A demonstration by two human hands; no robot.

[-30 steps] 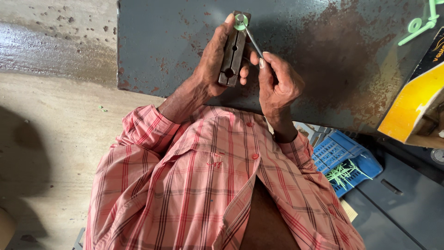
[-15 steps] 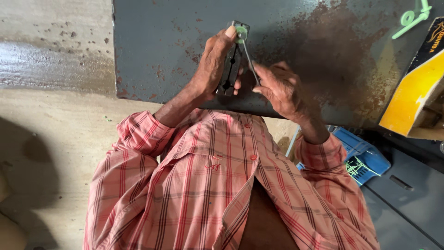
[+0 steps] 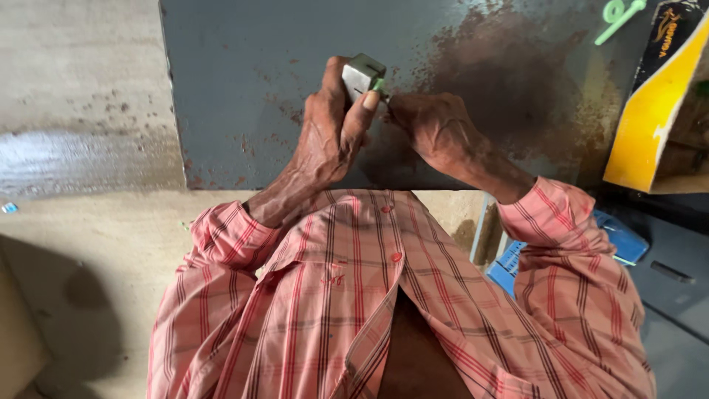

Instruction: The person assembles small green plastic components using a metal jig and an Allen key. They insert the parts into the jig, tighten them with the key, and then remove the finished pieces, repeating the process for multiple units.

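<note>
Pale concrete floor point(image 3: 81, 244) is spreading out on the left, and nearest the camera a pink checked shirt point(image 3: 354, 295) is filling the lower part of the view, its sleeves running up toward both wrists. Beside the right sleeve a blue box point(image 3: 620, 240) is peeking out, partly hidden by the cloth.

Farther out, both hands are working over a grey metal sheet point(image 3: 244, 96) that is showing brown rust patches. The left hand point(image 3: 329, 137) is closing its fingers around a small grey metal block point(image 3: 360, 74), which is sticking up out of the top of the fist, with the thumb pressing against its side. The right hand point(image 3: 436, 129) is sitting just beside it, its fingers pinched together at a small green piece point(image 3: 379, 86) on the edge of the block; whatever it is pinching is too small to make out.

Farther still, at the right edge, a yellow and black carton point(image 3: 657, 111) is leaning, and a green plastic part point(image 3: 617, 15) is lying near the top corner of the sheet.
</note>
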